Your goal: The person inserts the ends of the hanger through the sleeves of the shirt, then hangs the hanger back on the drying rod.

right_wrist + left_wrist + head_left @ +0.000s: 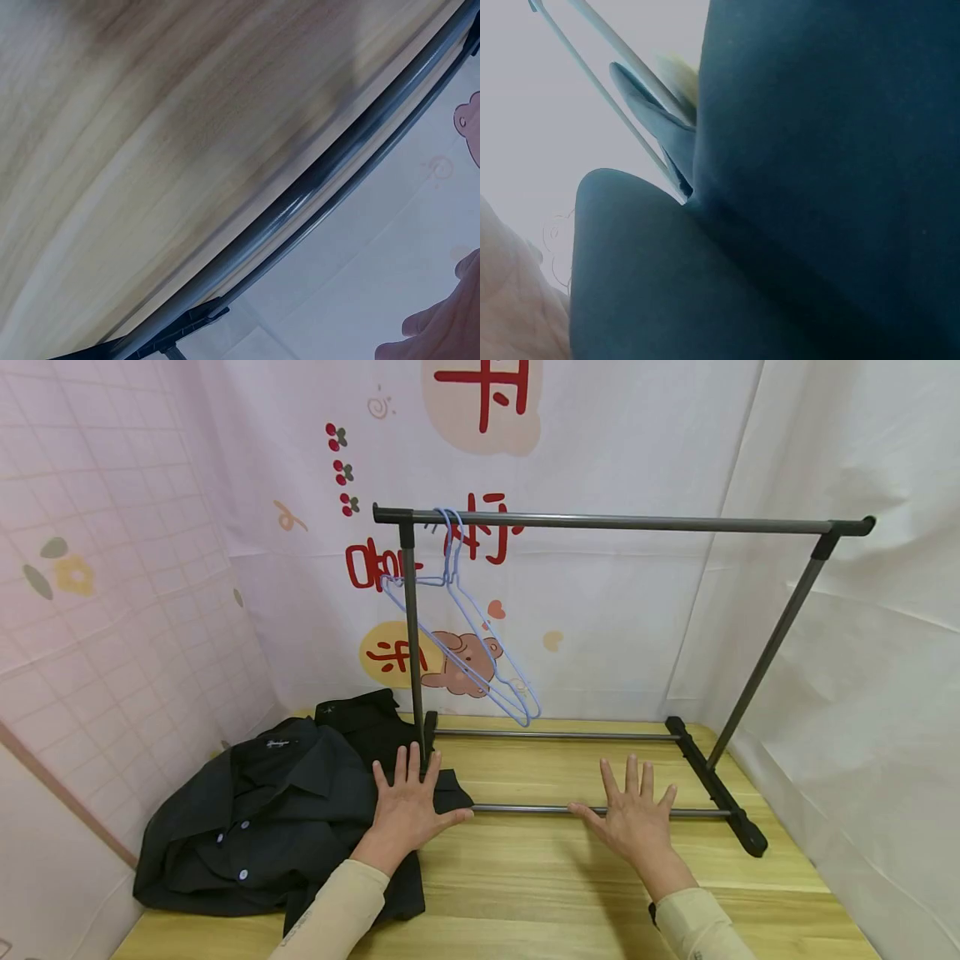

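Observation:
Both hands reach forward with fingers spread and nothing held. My left hand (407, 811) is beside a dark shirt (225, 810) with pale buttons, overlapping its right part in the head view. In the left wrist view dark cloth (825, 165) fills most of the picture. My right hand (637, 814) overlaps the front lower bar of a metal clothes rack (630, 523). Two light-blue hangers (517, 697) hang from the left end of its top rail. The right wrist view has the rack's lower bars (300, 202) crossing diagonally, with fingers (442, 322) at the lower right corner.
The rack's black foot (720, 789) stands on the right of the wood-grain table (510, 893). A black garment (367, 727) lies behind the shirt, near the rack's left post (414, 643). A printed cloth backdrop (600, 452) hangs behind and along the sides.

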### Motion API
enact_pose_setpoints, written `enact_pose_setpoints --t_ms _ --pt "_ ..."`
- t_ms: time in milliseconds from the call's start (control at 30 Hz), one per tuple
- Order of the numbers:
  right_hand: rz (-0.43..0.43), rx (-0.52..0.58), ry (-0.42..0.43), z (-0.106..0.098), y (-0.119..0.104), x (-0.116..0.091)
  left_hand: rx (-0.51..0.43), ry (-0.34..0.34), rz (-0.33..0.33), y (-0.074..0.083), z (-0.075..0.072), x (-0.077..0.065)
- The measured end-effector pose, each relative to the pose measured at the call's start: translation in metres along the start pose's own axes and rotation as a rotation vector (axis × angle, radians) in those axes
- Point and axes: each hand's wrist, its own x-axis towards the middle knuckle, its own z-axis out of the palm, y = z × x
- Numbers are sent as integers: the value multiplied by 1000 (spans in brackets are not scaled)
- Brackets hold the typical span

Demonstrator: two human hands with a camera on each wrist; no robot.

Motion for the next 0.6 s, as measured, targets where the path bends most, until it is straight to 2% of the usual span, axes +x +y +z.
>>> enact_pose_setpoints --t_ms 400,600 --pt "-7 17 3 -1 -4 0 40 -18 2 -2 -2 1" --pt "1 32 6 1 -9 1 37 -33 13 -4 -8 -1"
